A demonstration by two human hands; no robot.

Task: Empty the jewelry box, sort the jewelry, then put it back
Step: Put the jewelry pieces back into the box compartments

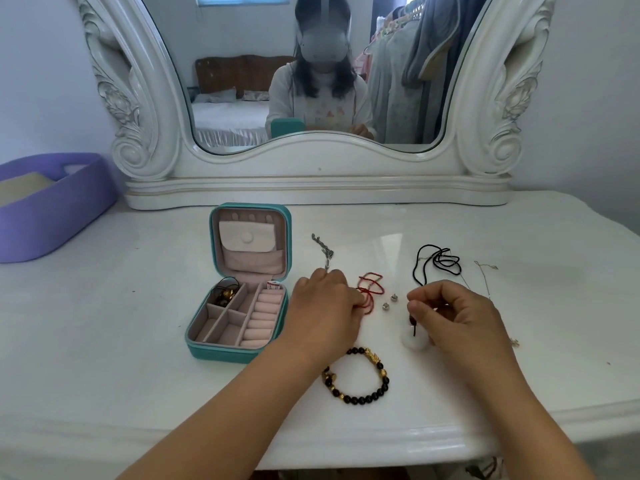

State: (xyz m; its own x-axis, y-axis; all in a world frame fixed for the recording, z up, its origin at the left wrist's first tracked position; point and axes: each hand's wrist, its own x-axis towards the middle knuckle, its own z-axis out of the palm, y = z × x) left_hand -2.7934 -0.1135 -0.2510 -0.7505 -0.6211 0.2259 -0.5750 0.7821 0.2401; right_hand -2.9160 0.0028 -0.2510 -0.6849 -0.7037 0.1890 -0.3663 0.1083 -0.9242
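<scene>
The teal jewelry box (239, 299) stands open on the desk (138, 393), one dark beaded piece left in its rear compartment. Other pieces lie spread apart beside it, seemingly for sorting. The left hand (322, 303) has its fingers closed on the red cord (372, 289); the right hand (457, 317) pinches the black cord (420, 268) above its white pendant (412, 341).

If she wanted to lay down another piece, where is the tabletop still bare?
Bare patches: left of the jewelry box toward the purple basket, the front edge below the beaded bracelet, and the far right past the thin gold chain. Crowded: between the box and that chain, where the red cord, black cord, silver chain and both hands sit.
</scene>
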